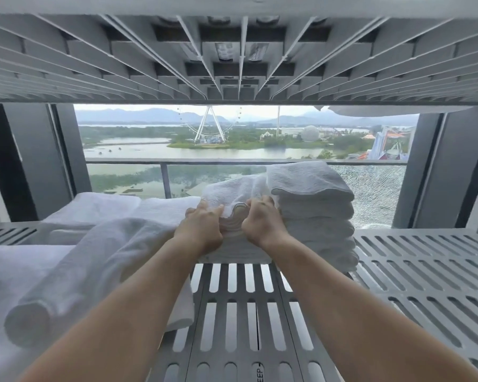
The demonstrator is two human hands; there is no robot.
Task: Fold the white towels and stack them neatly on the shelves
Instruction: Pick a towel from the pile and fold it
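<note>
**A:** How are we holding it?

**B:** We are clutching the folded towel (pixel 232 188) with both hands. The left grip (pixel 202 230) and the right grip (pixel 262 224) are each curling their fingers over its near edge, and the layered fold is showing between them. The towel is sitting on the slatted shelf (pixel 246 299), just beyond our wrists.

**A:** What is worrying us?

**B:** The tall stack (pixel 315 210) seems to be touching the towel just right of the right grip. If we are pushing crookedly, we are risking knocking that stack askew or tipping its upper layers off the far edge.

**A:** And on the other side?

**B:** The rolled towel (pixel 80 271) and the loose towels (pixel 102 208) are lying left of the left grip and nearer to us. Our left forearm (pixel 138 285) is passing just beside them, so we are risking dragging them along. The layers are also bunching between the grips, so letting go unevenly could be undoing the fold.
</note>
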